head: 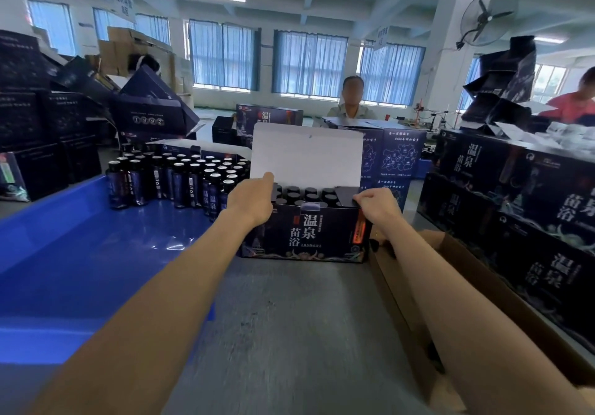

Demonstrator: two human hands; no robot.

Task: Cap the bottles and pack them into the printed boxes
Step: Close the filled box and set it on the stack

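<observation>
A dark printed box (pixel 309 237) stands on the grey table with its white lid flap (pixel 306 154) raised at the back. Rows of black-capped bottles (pixel 306 194) fill it. My left hand (pixel 254 199) is at the box's left end, its fingers over the left side and a fingertip touching the lid flap's lower left corner. My right hand (pixel 376 204) pinches the dark right side flap (pixel 346 195), which leans in over the bottles. Several more dark bottles (pixel 180 179) stand in a cluster to the left, at the back of a blue tray.
A blue tray (pixel 80 253) lies at the left. An open brown carton (pixel 467 302) sits at the right under my right forearm. Stacks of printed boxes (pixel 515 202) line the right and left (pixel 38 125). A person (pixel 352 99) sits across the table.
</observation>
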